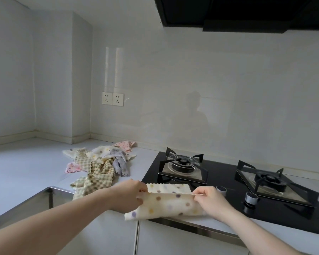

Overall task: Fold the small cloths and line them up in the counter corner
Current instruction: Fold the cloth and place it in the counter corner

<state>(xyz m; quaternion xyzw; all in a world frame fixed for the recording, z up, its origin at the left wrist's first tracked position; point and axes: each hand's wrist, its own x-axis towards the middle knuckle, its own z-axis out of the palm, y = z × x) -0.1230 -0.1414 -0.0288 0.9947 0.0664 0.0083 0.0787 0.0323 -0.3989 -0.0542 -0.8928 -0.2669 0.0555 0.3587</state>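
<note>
We observe a cream cloth with coloured dots (170, 203) partly folded over at the counter's front edge, its upper edge raised. A loose pile of unfolded cloths (98, 163), checked, pink-dotted and grey, lies crumpled farther back near the wall.

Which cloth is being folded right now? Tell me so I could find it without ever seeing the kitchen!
Find the black gas stove on the counter. At its front left corner, the left hand and right hand pinch the cream dotted cloth by its top edge. Unlike the pile of cloths further back, it is off the pile and partly folded.
</note>
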